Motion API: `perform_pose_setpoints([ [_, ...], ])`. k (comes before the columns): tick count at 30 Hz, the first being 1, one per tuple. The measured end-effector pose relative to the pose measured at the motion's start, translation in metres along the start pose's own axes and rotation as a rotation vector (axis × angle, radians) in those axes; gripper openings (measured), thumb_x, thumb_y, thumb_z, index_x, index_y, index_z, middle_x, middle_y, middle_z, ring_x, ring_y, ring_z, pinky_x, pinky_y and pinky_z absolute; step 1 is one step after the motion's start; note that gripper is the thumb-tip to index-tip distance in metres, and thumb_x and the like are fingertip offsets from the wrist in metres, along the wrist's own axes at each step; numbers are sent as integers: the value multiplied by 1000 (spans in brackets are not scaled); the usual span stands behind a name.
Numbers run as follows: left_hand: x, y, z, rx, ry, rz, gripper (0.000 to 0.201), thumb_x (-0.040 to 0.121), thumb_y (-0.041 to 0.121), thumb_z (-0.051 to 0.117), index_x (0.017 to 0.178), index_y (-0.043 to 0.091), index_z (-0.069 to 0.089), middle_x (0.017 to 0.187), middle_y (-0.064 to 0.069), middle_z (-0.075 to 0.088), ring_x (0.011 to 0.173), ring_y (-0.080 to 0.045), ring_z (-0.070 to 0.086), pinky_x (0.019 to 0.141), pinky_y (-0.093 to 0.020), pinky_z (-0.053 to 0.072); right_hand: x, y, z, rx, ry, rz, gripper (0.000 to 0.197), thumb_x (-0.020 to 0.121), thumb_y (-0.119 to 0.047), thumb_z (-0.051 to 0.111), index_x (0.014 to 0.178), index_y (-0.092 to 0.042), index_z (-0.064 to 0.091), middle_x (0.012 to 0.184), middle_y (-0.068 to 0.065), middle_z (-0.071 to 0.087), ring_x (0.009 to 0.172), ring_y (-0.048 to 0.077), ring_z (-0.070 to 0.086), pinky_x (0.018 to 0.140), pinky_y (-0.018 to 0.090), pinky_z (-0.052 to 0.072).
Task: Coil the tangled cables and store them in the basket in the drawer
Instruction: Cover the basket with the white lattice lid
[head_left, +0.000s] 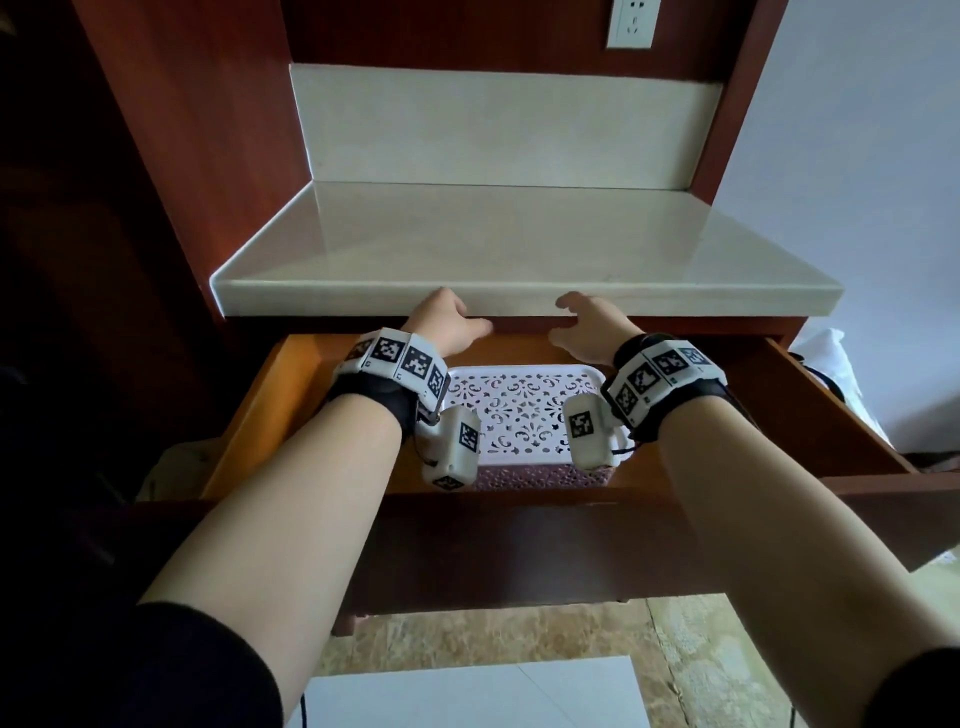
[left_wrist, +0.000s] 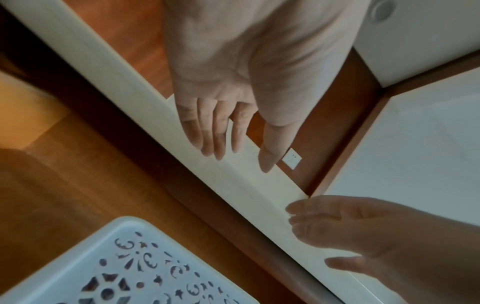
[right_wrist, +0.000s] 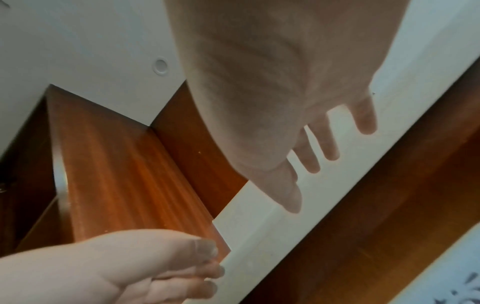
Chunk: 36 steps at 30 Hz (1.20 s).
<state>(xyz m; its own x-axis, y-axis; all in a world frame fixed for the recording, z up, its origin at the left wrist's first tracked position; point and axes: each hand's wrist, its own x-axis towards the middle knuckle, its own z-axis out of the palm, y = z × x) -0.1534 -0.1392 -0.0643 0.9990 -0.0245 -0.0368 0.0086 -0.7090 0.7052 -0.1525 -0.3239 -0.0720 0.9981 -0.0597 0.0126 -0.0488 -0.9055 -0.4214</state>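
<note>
Head view shows both the left hand (head_left: 447, 325) and right hand (head_left: 587, 327) relaxed and holding nothing above the open drawer (head_left: 831, 415), where the white perforated basket (head_left: 519, 410) sits; no cables show.

The right hand (right_wrist: 280, 86) fills the upper middle of the view, palm toward the camera, its fingers (right_wrist: 327, 142) straight and slightly spread in front of the pale edge of the surface (right_wrist: 262, 232), holding nothing. At lower left the left hand (right_wrist: 109, 269) comes in with fingertips loosely bent just beside that same edge. Red-brown wooden panels (right_wrist: 116, 181) run behind and to the left, and a corner of the white patterned basket (right_wrist: 459, 288) shows at bottom right.
</note>
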Motion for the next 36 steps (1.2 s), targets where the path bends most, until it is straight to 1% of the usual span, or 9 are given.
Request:
perform_pose_setpoints([
  [3,-12,5,-4,67,45,99,44,88,32,65,123,10,51,124,-5,53,113,-22,51,82,-25,36,-16,-6,-4,-44,-21,-58,56,88,-26,56,140,-19,38,141,7,44,123,28,47,104,44,38],
  [6,-23,6,-2,108,8,156,39,87,29,66,119,10,52,118,-6,56,103,-21,53,78,-26,38,-36,-6,-10,-101,-63,-81,55,89,-29,55,140,-18,39,141,7,44,124,27,46,106,43,35],
  [10,-45,14,1,177,-53,224,30,89,24,63,112,8,56,107,-5,56,95,-21,54,77,-29,42,-60,-3,-25,-170,-152,-87,54,92,-28,55,142,-14,38,145,7,41,128,24,42,101,31,36],
  [16,-83,23,15,254,-102,243,25,89,24,63,105,5,62,95,-5,58,83,-19,54,63,-27,42,-90,3,-29,-252,-186,-156,50,94,-31,54,139,-13,42,141,5,45,126,23,44,100,32,37],
  [20,-102,22,27,220,-152,254,23,86,31,67,98,12,62,105,-4,63,90,-20,59,74,-30,47,-108,18,-22,-183,-105,-240,37,93,-26,53,128,-12,54,129,6,55,114,22,52,86,26,39],
  [23,-120,20,39,202,-181,223,23,86,34,67,97,15,62,107,-3,65,96,-22,62,85,-35,50,-125,33,-16,-103,-39,-286,28,93,-25,52,116,-13,61,118,3,62,107,21,57,84,26,43],
  [29,-157,2,63,163,-36,189,22,92,36,58,99,15,61,102,1,56,95,-17,53,78,-27,39,-161,61,2,-7,-24,-356,21,93,-31,49,99,-20,66,100,1,65,91,23,61,83,38,51],
  [31,-167,-4,68,171,-9,203,28,91,42,59,100,16,63,105,1,60,98,-19,56,81,-29,43,-172,67,9,44,10,-384,21,92,-32,51,95,-18,66,93,-1,66,87,23,61,82,39,51],
  [36,-188,-16,75,164,80,250,30,85,37,68,105,15,65,118,-1,62,113,-19,54,101,-37,40,-193,80,17,64,123,-436,29,91,-32,58,115,-17,63,105,1,65,99,23,59,92,41,44],
])
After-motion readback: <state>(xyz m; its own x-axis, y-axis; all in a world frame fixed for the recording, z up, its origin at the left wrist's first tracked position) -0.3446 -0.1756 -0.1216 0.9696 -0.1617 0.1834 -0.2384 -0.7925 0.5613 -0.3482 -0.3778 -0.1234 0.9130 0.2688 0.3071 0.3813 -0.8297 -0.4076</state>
